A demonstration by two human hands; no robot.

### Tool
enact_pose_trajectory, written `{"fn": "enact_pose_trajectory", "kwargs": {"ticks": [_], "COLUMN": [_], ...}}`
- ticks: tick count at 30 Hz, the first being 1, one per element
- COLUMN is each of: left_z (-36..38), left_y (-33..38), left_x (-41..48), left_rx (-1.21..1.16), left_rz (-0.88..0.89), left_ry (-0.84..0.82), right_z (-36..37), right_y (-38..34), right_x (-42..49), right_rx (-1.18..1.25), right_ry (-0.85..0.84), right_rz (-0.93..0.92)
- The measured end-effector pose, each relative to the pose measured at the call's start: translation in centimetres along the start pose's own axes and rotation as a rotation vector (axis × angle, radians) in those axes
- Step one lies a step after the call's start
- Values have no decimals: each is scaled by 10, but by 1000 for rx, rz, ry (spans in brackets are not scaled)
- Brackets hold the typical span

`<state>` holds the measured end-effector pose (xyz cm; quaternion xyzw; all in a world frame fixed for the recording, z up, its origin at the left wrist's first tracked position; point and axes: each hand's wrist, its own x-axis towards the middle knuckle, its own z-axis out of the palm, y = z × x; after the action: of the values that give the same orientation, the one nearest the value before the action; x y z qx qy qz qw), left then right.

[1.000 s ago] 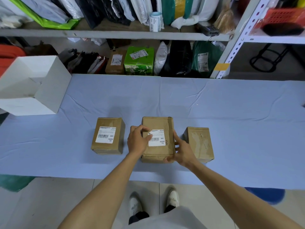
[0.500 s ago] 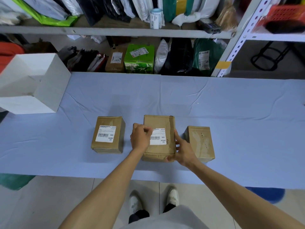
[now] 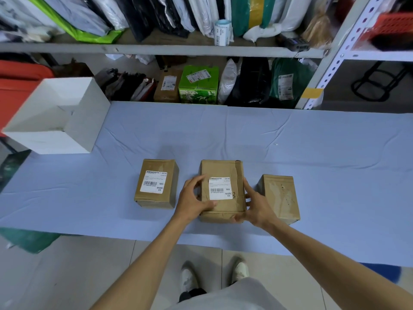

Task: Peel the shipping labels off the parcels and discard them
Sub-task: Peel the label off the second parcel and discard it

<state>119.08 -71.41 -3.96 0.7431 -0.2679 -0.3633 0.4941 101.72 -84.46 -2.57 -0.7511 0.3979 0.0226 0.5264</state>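
Three brown cardboard parcels stand in a row on the blue-covered table (image 3: 290, 139). The left parcel (image 3: 172, 193) carries a white shipping label (image 3: 154, 181). On top of the middle parcel (image 3: 220, 168) a white label (image 3: 220, 188) lies flat. The right parcel (image 3: 279, 198) shows only torn tape marks on top. My left hand (image 3: 193, 200) grips the middle parcel's left side, thumb on its top near the front corner. My right hand (image 3: 257, 204) holds its right side, thumb at the front lower edge.
An open white box (image 3: 87, 121) sits at the table's far left. Behind the table a metal shelf (image 3: 178, 49) holds several bagged and boxed parcels. My feet stand on the tiled floor below the table's near edge.
My left fingers have come off the label's upper left corner and moved to the middle parcel's left side. The right hand stays on the parcel's right side.
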Motion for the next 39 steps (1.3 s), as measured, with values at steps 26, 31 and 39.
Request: {"fn": "enact_pose_trajectory", "kwargs": {"ticks": [26,31,39], "left_z": [19,18,16], "left_y": [18,21,23], "left_x": [25,26,29], "left_rx": [198,244,342], "left_rz": [10,39,96], "left_ry": [269,281,254], "right_z": [3,1,1], "right_y": [10,7,5], "right_x": [4,4,2], "right_rx": [-10,-8,0], "right_ry": [12,6,-3], "right_rz": [9,4,1]}}
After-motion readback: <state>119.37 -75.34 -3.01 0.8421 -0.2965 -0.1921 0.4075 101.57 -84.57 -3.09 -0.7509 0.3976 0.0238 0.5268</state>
